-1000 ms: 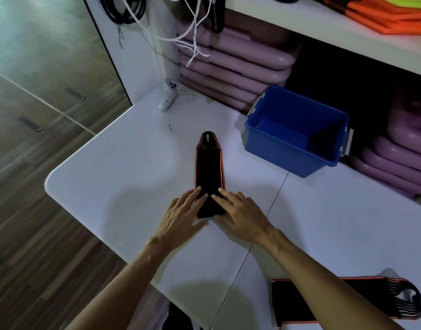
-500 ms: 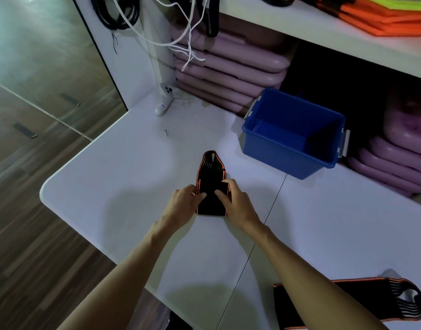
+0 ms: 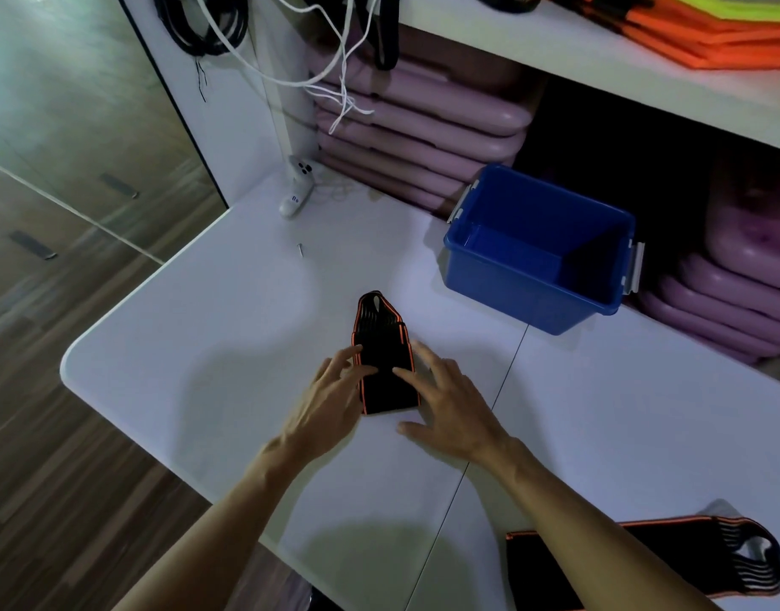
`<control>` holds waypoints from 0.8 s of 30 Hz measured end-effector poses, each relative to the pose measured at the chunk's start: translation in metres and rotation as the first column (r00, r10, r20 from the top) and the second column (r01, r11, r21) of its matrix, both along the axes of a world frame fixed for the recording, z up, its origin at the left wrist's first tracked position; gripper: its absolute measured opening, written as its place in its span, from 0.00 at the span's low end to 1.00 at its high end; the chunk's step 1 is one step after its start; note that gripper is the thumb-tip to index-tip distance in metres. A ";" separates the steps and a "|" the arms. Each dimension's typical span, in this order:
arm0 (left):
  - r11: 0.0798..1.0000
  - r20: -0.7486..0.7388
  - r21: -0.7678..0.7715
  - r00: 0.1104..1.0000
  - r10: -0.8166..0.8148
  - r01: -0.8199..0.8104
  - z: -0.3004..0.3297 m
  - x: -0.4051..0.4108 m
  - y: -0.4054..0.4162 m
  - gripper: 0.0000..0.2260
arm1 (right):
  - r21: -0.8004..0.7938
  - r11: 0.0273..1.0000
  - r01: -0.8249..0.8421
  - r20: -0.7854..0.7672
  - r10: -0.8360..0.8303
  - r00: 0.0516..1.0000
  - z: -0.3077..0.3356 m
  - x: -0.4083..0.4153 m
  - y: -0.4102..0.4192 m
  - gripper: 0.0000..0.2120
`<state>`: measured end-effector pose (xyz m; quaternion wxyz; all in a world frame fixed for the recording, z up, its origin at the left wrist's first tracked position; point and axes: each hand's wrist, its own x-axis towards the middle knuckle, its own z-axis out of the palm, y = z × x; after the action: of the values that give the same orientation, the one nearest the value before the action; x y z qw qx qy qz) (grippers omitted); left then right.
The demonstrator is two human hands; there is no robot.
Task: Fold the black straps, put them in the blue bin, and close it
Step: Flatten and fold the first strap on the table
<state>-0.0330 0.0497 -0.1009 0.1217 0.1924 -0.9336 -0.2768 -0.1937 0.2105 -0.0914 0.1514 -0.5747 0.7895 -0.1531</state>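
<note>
A black strap with orange edging [image 3: 384, 359] lies folded into a short stack at the middle of the white table [image 3: 194, 346], its tapered end pointing away from me. My left hand [image 3: 331, 403] rests flat on its left edge, and my right hand [image 3: 450, 407] rests on its right edge, fingers spread, pressing down. A second black strap [image 3: 670, 562] lies unfolded at the near right, partly hidden by my right forearm. The blue bin [image 3: 538, 275] stands open without a lid at the back right.
A white controller [image 3: 298, 187] and a small screw [image 3: 300, 250] lie near the table's back left. White cords [image 3: 335, 81] hang above. Stacked pink pads [image 3: 423, 125] fill the shelf behind the bin. The table's left edge drops to a wooden floor.
The long strap has been folded over itself into a shorter stack. Both hands went from gripping the near end to lying flat on the fold.
</note>
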 end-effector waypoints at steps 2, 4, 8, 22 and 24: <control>0.996 0.087 -0.071 0.995 -0.051 0.057 0.003 0.009 0.000 0.24 | -0.043 0.999 -0.034 -0.099 0.030 0.995 -0.001 -0.001 -0.001 0.31; 0.995 0.188 -0.071 0.980 -0.061 0.075 0.006 0.012 0.001 0.31 | -0.052 0.998 -0.045 -0.085 0.040 0.996 -0.001 -0.001 -0.006 0.26; 0.995 0.197 -0.078 0.979 -0.049 0.065 0.006 0.008 0.000 0.28 | -0.044 0.996 -0.074 -0.015 0.074 0.997 0.002 -0.006 -0.006 0.24; 0.812 0.294 0.334 0.872 0.392 -0.478 0.030 -0.039 0.002 0.19 | -0.041 0.874 0.485 0.545 -0.387 0.744 0.013 0.006 -0.043 0.23; 0.816 0.301 0.313 0.865 0.401 -0.487 0.028 -0.044 0.001 0.20 | 0.006 0.878 0.479 0.601 -0.386 0.700 0.013 0.005 -0.044 0.29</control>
<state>-0.0772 0.0503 -0.0734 0.0392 0.4553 -0.7984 -0.3920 -0.1884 0.1669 -0.0784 0.3027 -0.3068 0.8025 -0.4127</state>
